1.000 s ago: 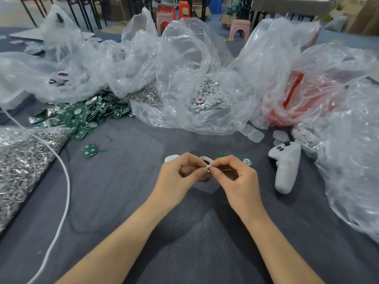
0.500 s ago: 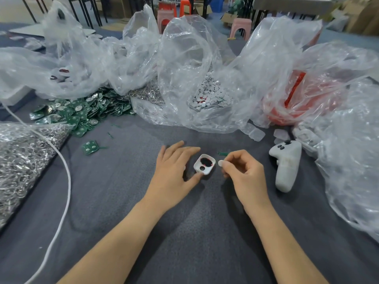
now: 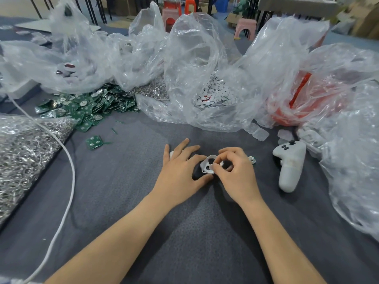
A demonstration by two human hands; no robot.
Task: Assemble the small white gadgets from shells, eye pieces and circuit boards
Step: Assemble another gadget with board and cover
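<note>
A small white shell (image 3: pixel 205 166) with two round holes stands tilted on the grey cloth between my hands. My left hand (image 3: pixel 180 171) lies flat with fingers spread, its thumb braced against the shell's lower edge. My right hand (image 3: pixel 235 173) pinches a small white eye piece (image 3: pixel 211 167) against one of the shell's holes. Another white piece (image 3: pixel 171 153) peeks out behind my left fingers. A small metal-topped board (image 3: pixel 251 159) lies just right of my right hand. Green circuit boards (image 3: pixel 86 108) are heaped at the back left, one loose board (image 3: pixel 94 142) apart. White round eye pieces (image 3: pixel 215 95) fill a clear bag.
A white controller (image 3: pixel 290 167) lies to the right. Clear plastic bags (image 3: pixel 184 58) crowd the back and right side, one with red contents (image 3: pixel 303 103). A bag of metal rings (image 3: pixel 22 152) sits at left, crossed by a white cable (image 3: pixel 68 181).
My hands parted from pinching together; the shell came down onto the cloth by my left thumb. My right hand then brought an eye piece onto the shell.
</note>
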